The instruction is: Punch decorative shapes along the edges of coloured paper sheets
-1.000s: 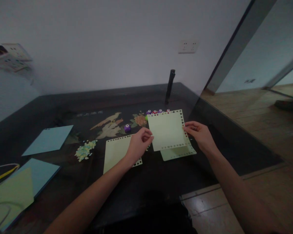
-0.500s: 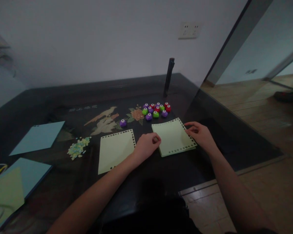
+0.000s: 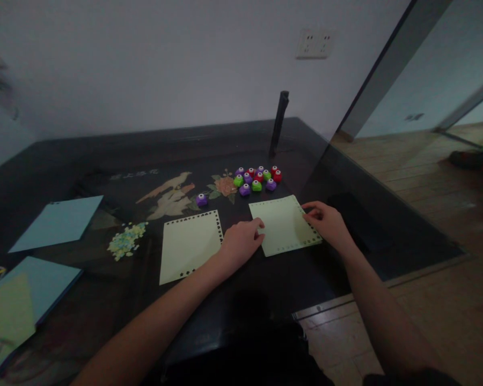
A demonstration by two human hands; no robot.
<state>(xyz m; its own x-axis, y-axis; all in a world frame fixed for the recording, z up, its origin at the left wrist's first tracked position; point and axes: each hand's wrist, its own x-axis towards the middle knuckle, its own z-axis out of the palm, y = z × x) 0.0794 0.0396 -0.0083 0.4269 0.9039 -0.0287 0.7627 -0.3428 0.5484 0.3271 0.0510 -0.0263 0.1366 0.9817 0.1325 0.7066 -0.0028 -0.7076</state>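
Note:
A pale green paper sheet (image 3: 284, 225) with punched holes along its edges lies flat on the dark table (image 3: 104, 155). My left hand (image 3: 241, 244) rests on its left edge with fingers curled. At the sheet's right edge my right hand (image 3: 326, 222) touches it with the fingertips. A second punched green sheet (image 3: 189, 244) lies just left of my left hand, untouched.
Several small purple, green and red punches (image 3: 257, 179) cluster behind the sheet, one purple punch (image 3: 202, 200) apart. Paper confetti (image 3: 125, 241) lies left. Blue sheets (image 3: 56, 222) and a blue-green stack (image 3: 28, 289) sit far left. A black post (image 3: 279, 123) stands behind.
The green sheet, held up in both hands a second ago, came down flat on another sheet lying on the table. Both hands now rest on its edges.

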